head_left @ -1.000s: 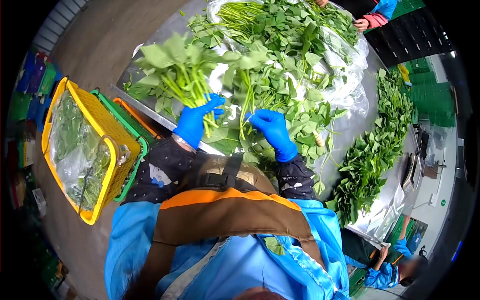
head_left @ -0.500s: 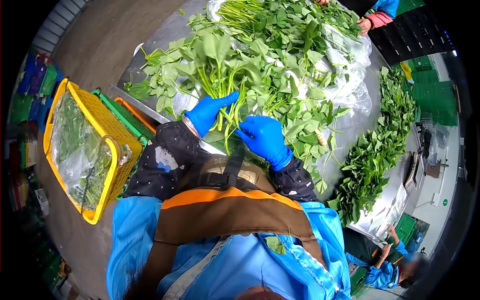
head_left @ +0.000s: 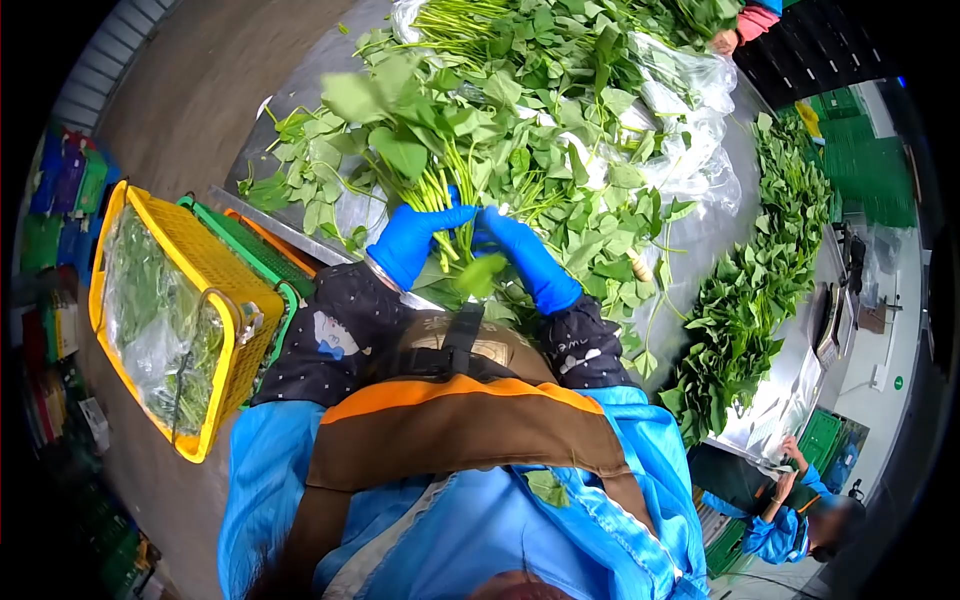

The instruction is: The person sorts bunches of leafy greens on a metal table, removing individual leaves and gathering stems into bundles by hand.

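Note:
My left hand, in a blue glove, is wrapped round the stems of a bunch of leafy greens. The leaves fan out above it, and the cut stem ends show below. My right hand, gloved in blue too, meets the right side of the same stems with its fingers pressed together. Its fingertips are partly hidden behind the stems. A loose leaf hangs just below the two hands and looks blurred. Behind them, loose greens lie heaped with clear plastic on the metal table.
A yellow crate of bagged greens stands at the left, beside a green crate. Along the right edge runs a long row of bunches. One person's hand shows at top right, and another person is at lower right.
The bunch in my left hand has grown fuller and moved from the left toward my right hand. My right hand has closed in on its stems. The view has shifted slightly.

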{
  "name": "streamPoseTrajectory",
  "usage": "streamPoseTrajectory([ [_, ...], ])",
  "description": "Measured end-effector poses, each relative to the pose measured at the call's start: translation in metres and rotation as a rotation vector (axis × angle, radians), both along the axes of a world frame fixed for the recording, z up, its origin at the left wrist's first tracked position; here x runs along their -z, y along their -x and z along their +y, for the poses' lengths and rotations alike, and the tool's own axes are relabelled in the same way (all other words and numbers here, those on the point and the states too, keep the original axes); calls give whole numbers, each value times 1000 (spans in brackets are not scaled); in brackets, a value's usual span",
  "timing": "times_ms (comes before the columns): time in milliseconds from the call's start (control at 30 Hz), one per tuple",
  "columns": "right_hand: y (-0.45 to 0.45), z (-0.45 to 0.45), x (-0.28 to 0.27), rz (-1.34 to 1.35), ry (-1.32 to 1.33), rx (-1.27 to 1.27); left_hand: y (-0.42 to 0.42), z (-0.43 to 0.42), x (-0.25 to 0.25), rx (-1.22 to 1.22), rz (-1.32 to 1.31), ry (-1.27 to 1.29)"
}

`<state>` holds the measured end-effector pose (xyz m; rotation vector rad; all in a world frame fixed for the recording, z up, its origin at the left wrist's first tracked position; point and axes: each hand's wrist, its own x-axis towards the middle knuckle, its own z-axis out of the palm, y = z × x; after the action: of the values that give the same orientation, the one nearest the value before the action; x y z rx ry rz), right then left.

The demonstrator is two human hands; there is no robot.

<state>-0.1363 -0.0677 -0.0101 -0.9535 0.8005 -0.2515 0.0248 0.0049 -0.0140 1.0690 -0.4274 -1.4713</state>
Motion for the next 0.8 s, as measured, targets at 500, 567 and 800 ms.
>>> streamPoseTrajectory([
  [500,-1,10,-11,-467,-303,408,-7,1,7,-143,316,-16],
  [567,3,12,-18,-284,-48,213,-14,2,10,-181,413,-66],
  [800,93,-2,-18,411,673,-924,-58,-2,-19,-420,397,81],
])
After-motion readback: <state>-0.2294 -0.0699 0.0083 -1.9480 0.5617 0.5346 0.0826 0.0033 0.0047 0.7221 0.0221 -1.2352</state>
